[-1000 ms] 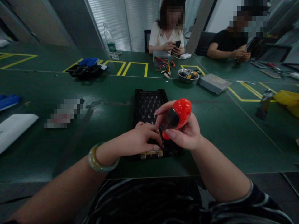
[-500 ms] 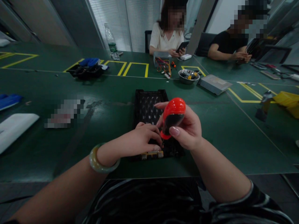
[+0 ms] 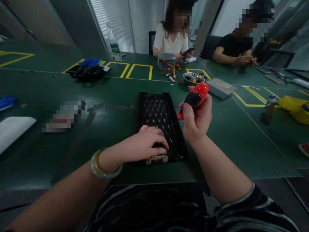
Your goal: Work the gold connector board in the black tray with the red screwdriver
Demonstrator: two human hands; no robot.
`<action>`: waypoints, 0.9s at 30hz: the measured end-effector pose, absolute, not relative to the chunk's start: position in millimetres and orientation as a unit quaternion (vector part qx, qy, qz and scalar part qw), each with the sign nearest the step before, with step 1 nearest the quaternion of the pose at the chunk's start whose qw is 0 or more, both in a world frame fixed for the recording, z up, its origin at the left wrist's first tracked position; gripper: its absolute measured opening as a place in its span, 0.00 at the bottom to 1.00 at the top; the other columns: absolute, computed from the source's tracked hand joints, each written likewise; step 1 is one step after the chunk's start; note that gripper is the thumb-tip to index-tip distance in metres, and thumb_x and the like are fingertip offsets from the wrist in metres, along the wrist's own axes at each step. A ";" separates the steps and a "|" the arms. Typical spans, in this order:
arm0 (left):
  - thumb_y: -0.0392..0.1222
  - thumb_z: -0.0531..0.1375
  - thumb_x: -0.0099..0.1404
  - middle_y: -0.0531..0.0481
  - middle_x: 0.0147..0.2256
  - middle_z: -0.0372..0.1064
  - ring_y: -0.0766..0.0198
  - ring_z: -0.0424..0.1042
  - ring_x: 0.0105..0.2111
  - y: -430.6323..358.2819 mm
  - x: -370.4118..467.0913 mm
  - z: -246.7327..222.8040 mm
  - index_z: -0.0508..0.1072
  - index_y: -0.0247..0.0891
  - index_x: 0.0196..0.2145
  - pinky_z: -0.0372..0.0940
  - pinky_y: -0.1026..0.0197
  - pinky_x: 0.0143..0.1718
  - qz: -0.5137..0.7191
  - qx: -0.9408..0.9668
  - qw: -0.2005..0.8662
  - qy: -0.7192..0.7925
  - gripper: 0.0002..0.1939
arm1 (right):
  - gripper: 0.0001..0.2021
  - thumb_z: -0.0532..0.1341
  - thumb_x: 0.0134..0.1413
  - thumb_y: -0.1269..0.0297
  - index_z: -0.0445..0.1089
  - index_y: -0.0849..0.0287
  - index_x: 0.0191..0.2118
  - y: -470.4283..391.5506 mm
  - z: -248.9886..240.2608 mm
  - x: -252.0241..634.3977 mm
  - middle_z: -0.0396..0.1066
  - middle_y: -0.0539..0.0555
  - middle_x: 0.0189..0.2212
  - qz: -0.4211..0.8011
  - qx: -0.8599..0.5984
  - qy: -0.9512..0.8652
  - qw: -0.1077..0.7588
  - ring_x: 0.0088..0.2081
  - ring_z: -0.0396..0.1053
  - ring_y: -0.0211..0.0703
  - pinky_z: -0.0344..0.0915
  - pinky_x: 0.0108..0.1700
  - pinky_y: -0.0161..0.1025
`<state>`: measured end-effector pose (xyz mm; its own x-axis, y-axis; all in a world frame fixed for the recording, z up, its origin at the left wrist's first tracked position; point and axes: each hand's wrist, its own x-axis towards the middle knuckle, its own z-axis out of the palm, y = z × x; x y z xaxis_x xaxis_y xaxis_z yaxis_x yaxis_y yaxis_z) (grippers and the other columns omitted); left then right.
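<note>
A black plastic case (image 3: 180, 138) with a pitted inner floor lies in front of me, its near end toward my body. At that end sits a small circuit board (image 3: 158, 158) with metal ports. My left hand (image 3: 149, 143) reaches into the case, fingers bent, thumb and fingertips close together on the board; what lies under the palm is hidden. Held above the right rim is a red and black screwdriver (image 3: 195, 98), gripped by my right hand (image 3: 198, 120). Its thin shaft slants down to the left over the case, apart from the board.
Beyond the case stand a metal bowl (image 3: 187, 80) of small items, a grey metal box with coloured wires (image 3: 166, 59) and a flat grey box (image 3: 220, 88). A black tray (image 3: 84, 74) holds something blue. Two people sit across the green table (image 3: 108, 106).
My right hand has lifted the screwdriver up and to the right, away from the board, and tilted it over. My left hand has stayed at the board.
</note>
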<state>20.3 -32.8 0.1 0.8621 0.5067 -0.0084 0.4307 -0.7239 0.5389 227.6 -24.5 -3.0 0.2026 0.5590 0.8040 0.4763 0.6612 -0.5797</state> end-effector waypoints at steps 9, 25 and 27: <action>0.45 0.63 0.70 0.55 0.46 0.74 0.59 0.70 0.49 -31.8 19.8 -1.4 0.80 0.51 0.44 0.48 0.54 0.51 0.066 0.931 0.259 0.249 0.07 | 0.21 0.59 0.63 0.51 0.62 0.51 0.58 -21.4 -2.7 230.1 0.71 0.54 0.42 -0.016 -0.458 -0.665 0.589 0.38 0.71 0.44 0.73 0.43 0.47; 0.44 0.61 0.71 0.55 0.47 0.77 0.59 0.72 0.50 -30.3 21.5 1.4 0.77 0.46 0.47 0.51 0.53 0.53 0.132 0.896 0.253 0.341 0.08 | 0.20 0.60 0.63 0.51 0.63 0.50 0.57 -21.8 -2.0 227.5 0.71 0.54 0.43 0.036 -0.438 -0.630 0.640 0.38 0.71 0.44 0.72 0.44 0.49; 0.45 0.62 0.70 0.53 0.50 0.76 0.57 0.72 0.51 -28.7 21.6 -0.7 0.74 0.44 0.52 0.52 0.52 0.54 0.156 0.880 0.232 0.384 0.14 | 0.18 0.59 0.64 0.51 0.64 0.49 0.55 -21.2 -0.6 225.0 0.70 0.54 0.46 0.057 -0.415 -0.610 0.672 0.36 0.71 0.42 0.72 0.40 0.46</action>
<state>21.6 -28.7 -0.7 0.6563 0.7482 0.0975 0.6032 -0.5979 0.5279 225.0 -21.2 -0.6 0.2491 0.5830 0.7734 0.4306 0.6486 -0.6276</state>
